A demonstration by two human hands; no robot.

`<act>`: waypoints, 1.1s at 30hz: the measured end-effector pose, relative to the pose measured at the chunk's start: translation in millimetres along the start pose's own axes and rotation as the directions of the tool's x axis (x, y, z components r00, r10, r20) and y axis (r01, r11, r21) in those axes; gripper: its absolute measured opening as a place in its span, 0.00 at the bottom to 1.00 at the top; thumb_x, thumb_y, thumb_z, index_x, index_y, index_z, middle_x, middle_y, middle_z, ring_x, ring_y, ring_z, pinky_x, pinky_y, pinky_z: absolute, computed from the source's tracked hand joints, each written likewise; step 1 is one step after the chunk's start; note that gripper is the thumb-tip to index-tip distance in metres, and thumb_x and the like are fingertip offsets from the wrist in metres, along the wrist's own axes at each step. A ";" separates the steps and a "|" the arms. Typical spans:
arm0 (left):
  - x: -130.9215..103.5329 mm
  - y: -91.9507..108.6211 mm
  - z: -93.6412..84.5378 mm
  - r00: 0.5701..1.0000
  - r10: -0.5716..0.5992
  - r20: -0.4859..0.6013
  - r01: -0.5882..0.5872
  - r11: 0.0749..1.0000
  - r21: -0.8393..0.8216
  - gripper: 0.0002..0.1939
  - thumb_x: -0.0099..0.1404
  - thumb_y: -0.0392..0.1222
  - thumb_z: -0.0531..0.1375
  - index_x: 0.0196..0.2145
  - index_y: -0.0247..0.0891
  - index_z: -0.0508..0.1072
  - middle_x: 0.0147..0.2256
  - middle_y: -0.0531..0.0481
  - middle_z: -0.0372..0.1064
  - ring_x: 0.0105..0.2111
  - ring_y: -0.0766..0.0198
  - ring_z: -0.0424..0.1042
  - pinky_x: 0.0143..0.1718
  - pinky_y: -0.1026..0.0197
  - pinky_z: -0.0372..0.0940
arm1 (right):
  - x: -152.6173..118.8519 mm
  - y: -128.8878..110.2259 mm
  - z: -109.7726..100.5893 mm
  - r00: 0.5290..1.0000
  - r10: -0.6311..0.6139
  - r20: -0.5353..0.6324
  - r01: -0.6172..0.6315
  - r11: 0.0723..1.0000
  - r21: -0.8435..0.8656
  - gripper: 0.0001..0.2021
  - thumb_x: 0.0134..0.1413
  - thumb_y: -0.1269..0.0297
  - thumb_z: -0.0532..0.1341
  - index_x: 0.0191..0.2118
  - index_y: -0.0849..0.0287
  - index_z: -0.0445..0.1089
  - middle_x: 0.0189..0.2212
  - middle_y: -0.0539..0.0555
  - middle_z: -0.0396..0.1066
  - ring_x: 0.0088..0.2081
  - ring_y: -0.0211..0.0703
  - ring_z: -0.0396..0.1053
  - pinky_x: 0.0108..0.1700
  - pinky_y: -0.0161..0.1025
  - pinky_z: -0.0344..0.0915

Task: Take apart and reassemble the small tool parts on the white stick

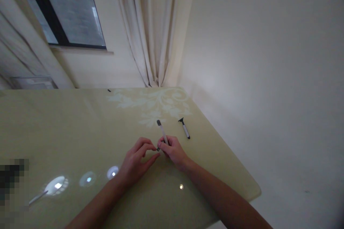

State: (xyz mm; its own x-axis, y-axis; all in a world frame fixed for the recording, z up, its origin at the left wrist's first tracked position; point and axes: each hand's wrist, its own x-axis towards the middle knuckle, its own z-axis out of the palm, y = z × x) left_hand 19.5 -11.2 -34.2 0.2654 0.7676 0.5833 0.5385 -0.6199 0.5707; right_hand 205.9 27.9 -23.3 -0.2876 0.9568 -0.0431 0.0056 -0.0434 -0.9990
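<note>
My right hand (174, 151) grips a thin white razor handle (162, 131) that points away from me over the glossy yellow-green table (67, 132). My left hand (135, 162) meets it at the near end, with thumb and forefinger pinching a small dark piece (158, 148) at the handle's lower tip. A second razor (185, 128), white with a dark head and dark end, lies on the table just right of my right hand.
The table's right edge (228, 150) runs diagonally close to my right arm. A curtain (150, 28) hangs in the corner behind and a window (67, 10) is at the upper left. A small dark speck (109, 90) lies at the far table edge. Lamp reflections (88, 179) show at the near left.
</note>
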 end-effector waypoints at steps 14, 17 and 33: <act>2.5 -3.3 1.4 0.997 -0.079 0.019 0.081 0.986 -0.144 0.20 0.67 0.43 0.66 0.57 0.50 0.73 0.46 0.49 0.66 0.30 0.70 0.65 0.31 0.65 0.67 | -2.9 -4.9 -1.6 0.976 -0.043 0.211 0.051 0.998 -0.030 0.19 0.52 0.48 0.69 0.28 0.60 0.70 0.22 0.46 0.61 0.25 0.34 0.55 0.29 0.35 0.52; 4.1 -4.8 0.0 0.990 -0.138 -0.011 0.134 0.977 -0.168 0.18 0.67 0.43 0.66 0.55 0.48 0.74 0.45 0.50 0.66 0.29 0.70 0.65 0.30 0.65 0.67 | 0.0 -8.0 -11.0 0.967 -0.131 0.219 0.162 0.978 -0.129 0.21 0.59 0.44 0.64 0.31 0.60 0.73 0.24 0.47 0.62 0.27 0.36 0.57 0.31 0.35 0.53; 13.6 -15.4 -15.7 0.947 -0.297 -0.124 0.261 0.933 -0.247 0.16 0.64 0.46 0.67 0.49 0.45 0.77 0.41 0.53 0.66 0.27 0.70 0.64 0.28 0.65 0.64 | 7.6 -26.1 -45.5 0.911 -0.315 0.266 0.411 0.647 -0.642 0.20 0.71 0.53 0.57 0.33 0.60 0.78 0.26 0.50 0.67 0.29 0.37 0.64 0.34 0.35 0.55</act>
State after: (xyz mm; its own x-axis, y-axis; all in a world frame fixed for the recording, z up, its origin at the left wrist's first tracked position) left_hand 2.3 6.3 -26.0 -0.0075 0.8908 0.4544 0.3746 -0.4188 0.8272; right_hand 247.2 49.4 2.1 -0.5185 0.8089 0.2772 0.5004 0.5499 -0.6687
